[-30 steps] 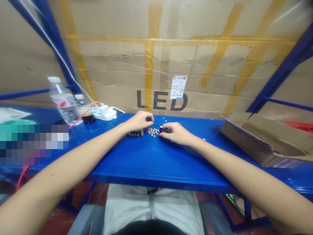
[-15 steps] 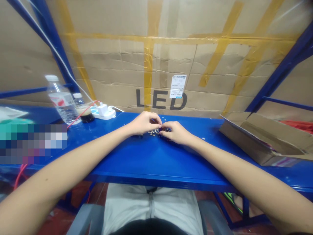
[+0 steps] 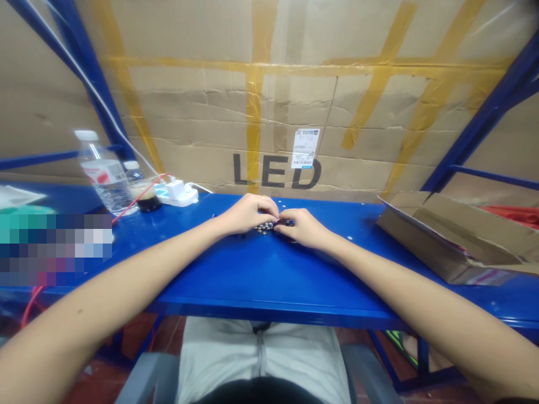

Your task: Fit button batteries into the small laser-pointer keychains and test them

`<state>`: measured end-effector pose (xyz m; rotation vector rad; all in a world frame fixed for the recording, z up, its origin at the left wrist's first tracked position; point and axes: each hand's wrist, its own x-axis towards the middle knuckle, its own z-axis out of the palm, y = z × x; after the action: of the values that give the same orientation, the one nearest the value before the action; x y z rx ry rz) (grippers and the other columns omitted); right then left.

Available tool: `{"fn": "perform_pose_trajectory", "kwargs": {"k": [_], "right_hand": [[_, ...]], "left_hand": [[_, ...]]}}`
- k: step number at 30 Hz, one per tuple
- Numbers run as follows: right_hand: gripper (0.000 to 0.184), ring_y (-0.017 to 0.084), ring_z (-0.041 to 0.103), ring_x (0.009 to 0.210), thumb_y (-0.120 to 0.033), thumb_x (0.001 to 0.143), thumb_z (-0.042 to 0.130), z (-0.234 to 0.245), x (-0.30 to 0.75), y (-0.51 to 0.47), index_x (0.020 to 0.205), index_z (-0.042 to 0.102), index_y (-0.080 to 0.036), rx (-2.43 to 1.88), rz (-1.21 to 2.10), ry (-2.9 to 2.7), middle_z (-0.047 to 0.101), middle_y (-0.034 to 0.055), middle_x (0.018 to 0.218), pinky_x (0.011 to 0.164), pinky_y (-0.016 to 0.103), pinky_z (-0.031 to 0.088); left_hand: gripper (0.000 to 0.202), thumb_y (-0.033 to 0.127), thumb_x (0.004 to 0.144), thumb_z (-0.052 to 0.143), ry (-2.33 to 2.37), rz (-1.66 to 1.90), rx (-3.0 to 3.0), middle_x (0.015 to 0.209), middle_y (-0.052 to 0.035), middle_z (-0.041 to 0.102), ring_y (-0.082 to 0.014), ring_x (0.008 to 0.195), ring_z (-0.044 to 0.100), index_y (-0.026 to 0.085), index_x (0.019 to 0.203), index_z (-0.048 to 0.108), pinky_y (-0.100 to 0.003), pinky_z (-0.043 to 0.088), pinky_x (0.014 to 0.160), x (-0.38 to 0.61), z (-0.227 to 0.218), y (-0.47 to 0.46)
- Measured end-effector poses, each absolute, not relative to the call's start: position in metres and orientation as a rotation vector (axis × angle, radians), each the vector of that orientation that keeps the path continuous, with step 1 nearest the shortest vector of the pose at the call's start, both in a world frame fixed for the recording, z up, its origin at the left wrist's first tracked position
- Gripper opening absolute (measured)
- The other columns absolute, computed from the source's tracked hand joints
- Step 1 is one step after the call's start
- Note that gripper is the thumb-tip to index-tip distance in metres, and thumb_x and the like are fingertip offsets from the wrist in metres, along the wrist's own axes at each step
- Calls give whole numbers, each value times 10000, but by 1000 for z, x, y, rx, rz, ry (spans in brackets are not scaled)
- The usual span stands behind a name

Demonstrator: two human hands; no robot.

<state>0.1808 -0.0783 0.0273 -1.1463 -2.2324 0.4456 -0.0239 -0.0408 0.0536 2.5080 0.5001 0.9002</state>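
My left hand (image 3: 248, 213) and my right hand (image 3: 301, 227) meet fingertip to fingertip over a little pile of small silver discs (image 3: 265, 227) on the blue table (image 3: 261, 275). The right hand's fingers are curled around a small purple cylinder (image 3: 288, 223). The left hand's fingers are pinched together at the cylinder's end, and whatever sits between them is too small to name. Further slim cylinders under the left hand are mostly hidden.
A clear water bottle (image 3: 103, 174), a dark-drink bottle (image 3: 141, 193) and a white power strip (image 3: 177, 193) with a red cable stand at the back left. An open cardboard box (image 3: 458, 235) lies at the right. A large "LED" carton (image 3: 273, 101) walls the back.
My left hand has shifted right from the slim cylinders to meet the right hand over the silver discs. The right hand has barely moved.
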Motion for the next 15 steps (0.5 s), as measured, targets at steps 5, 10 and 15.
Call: {"fn": "perform_pose_trajectory", "kwargs": {"k": [5,10,15], "right_hand": [[128,150,611,651,-241,851,625,29,180,-79,857,728,-167,-1132,368,-2247,712,21,754,658,262,424],[151,141,598,618,-279,857,624,33,177,-83,842,716,-160,-1178,387,-2240,716,26,775,647,264,431],[175,174,627,724,-314,850,631,41,182,-82,813,721,-169,-1182,348,-2206,731,41,838,695,283,443]], "left_hand": [[112,241,837,656,588,868,2495,906,-48,735,-171,862,667,165,845,739,-307,513,832,-30,63,-41],[168,211,847,600,834,798,2713,949,-58,739,-189,890,659,165,939,732,-316,482,835,-44,62,-25],[248,213,884,528,921,429,2916,1053,-83,720,-214,961,644,182,1026,729,-315,456,837,-53,48,-7]]}}
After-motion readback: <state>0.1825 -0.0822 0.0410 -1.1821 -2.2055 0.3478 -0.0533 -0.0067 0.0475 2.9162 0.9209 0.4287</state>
